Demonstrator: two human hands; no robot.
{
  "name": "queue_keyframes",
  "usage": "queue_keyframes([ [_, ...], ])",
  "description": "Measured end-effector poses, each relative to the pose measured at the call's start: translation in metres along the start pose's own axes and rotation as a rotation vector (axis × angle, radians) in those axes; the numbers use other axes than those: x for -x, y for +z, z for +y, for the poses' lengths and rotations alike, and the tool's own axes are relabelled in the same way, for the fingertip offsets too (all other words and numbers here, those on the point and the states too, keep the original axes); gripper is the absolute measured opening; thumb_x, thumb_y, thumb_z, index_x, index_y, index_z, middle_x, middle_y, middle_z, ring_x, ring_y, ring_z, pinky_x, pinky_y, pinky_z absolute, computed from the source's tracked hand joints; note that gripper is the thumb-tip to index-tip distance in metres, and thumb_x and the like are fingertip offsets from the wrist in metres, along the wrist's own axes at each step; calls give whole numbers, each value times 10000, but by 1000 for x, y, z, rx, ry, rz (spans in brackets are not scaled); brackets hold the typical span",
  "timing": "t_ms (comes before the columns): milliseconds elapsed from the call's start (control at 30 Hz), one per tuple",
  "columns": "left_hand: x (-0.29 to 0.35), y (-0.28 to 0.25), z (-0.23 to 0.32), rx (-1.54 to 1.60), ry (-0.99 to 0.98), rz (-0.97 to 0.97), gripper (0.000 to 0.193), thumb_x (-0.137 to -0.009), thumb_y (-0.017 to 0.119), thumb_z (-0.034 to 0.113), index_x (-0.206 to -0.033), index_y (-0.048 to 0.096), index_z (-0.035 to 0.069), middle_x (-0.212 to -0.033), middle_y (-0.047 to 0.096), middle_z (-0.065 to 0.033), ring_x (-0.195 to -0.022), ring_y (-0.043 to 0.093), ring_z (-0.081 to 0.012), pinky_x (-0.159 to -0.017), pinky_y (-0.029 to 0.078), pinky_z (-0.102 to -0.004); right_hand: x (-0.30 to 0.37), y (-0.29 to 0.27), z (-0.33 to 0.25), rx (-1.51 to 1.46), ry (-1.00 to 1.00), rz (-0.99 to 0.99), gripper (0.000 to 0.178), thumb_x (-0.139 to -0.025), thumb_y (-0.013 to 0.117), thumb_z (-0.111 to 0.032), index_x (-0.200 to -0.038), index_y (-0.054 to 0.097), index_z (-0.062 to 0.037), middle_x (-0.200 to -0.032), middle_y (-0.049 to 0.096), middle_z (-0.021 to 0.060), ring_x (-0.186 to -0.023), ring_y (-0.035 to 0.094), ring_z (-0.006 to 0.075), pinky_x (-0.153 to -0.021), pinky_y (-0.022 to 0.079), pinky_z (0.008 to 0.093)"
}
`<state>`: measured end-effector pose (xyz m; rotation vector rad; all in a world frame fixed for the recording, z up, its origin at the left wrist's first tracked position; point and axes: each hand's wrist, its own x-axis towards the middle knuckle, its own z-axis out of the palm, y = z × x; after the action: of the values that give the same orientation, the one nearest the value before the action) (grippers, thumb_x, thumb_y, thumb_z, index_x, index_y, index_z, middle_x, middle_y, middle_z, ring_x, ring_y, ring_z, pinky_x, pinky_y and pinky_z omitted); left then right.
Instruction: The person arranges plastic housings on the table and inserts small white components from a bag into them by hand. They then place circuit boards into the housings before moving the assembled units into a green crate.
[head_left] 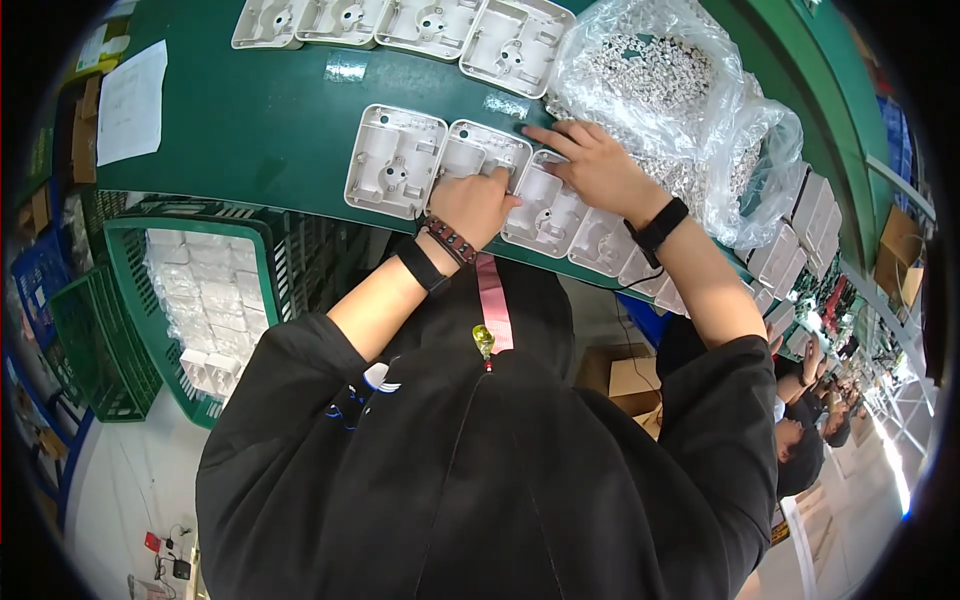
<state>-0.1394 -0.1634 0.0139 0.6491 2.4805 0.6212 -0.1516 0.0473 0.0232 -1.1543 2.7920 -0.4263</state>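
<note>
Work appears under way, finished share undeterminable — left hand [470,210] curled into a case [465,155] at twelve o'clock, grip not visible, right hand [600,170] open over the next case [532,190] at one — with parts [660,75] plentiful in the bag [600,30] at one.

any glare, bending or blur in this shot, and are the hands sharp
Head view: glints on the clear bag and a shiny tape strip; head view: a blown-out light streak at lower right; head view: fisheye curves the table edge, with black corners; head view: left hand and right hand look fairly sharp, far background softer.
</note>
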Motion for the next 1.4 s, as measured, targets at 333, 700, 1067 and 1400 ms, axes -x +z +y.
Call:
queue_keyframes([
  [333,-10,-44,-20,1274,-277,-265,533,-920,267,513,-960,537,55,-723,594,-60,-405,453,-113,-385,363,-244,-34,-23,-76,-604,564,288,267,-667,683,-96,-924,614,-74,-1077,469,105,-984,477,270,-835,400,359],
  [700,-8,-68,-26,1204,-215,-362,599,-913,205,544,-1041,517,48,-796,558,-20,-512,453,-44,-405,346,-182,-63,-15,-100,-558,626,472,195,-661,695,-114,-811,577,-75,-976,510,100,-821,532,277,-759,428,367],
  [1067,5,-46,-50,979,192,-197,183,-920,465,251,-980,530,90,-663,461,49,-469,348,-18,-403,252,-173,-60,-19,-102,-343,529,303,239,-676,655,-81,-844,491,-36,-799,508,92,-753,546,275,-642,453,366],
  [1400,9,-50,-74,1630,-315,-609,175,-917,476,232,-994,535,87,-579,383,75,-431,307,-10,-380,190,-165,-69,-5,-92,-638,528,336,165,-693,640,-87,-787,509,-59,-779,494,79,-729,543,276,-598,452,356],
])
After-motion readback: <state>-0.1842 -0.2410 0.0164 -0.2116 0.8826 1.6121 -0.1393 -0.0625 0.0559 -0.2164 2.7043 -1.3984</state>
